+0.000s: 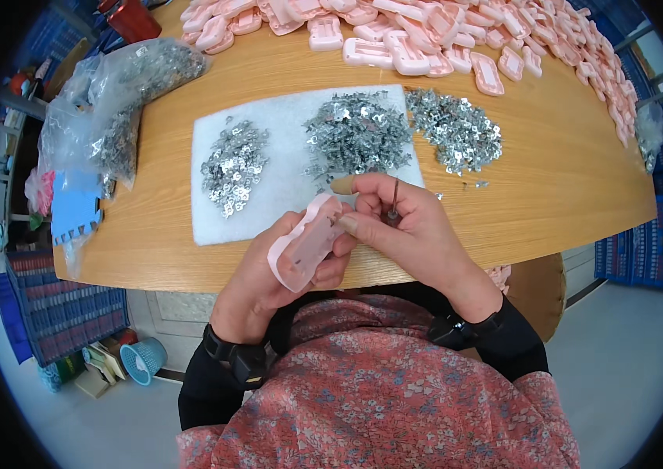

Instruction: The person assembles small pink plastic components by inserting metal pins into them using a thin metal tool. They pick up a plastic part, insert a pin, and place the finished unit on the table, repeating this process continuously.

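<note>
My left hand [257, 270] is closed around a pink plastic shell [305, 248], its hollow side turned up, just past the table's near edge. My right hand [417, 230] reaches to the shell's far end, thumb and fingers pinched together there. What those fingertips hold is too small to make out. A thin dark piece [394, 200] shows across the right fingers; I cannot tell if it is a ring or a tool. A tan cover [342, 185] sits on a right fingertip. Beyond my hands, a white foam sheet [284, 117] bears a smaller pile [235, 168] and a larger pile [359, 133] of metal clips.
More metal clips [460, 133] lie heaped on the wooden table [566, 180] right of the sheet. Many pink shells [409, 51] cover the far side. Clear bags [124, 102] of metal parts stand at left, near a red container [133, 19]. A blue basket [144, 361] is on the floor.
</note>
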A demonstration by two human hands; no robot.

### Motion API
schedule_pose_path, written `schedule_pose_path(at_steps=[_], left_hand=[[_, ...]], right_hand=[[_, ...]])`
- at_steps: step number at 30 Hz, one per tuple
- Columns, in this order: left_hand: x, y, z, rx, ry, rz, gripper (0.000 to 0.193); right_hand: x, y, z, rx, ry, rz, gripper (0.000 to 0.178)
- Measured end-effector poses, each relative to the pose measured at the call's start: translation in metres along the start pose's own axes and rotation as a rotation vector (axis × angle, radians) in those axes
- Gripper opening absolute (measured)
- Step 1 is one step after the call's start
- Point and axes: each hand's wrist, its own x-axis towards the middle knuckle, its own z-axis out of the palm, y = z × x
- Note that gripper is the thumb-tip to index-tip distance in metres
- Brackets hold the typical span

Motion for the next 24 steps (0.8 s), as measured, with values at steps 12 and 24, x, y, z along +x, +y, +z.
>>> schedule_pose_path(at_steps=[12, 24], left_hand=[[0.003, -0.004, -0.015, 0.097, -0.052, -0.076, 0.038], [0.019, -0.013, -0.001, -0.021, -0.164, -0.135, 0.048]], right_hand=[[0.006, -0.006, -0.009, 0.04, -0.079, 0.165, 0.021], [-0.013, -0.005, -0.025, 0.198, -0.182, 0.168, 0.026]])
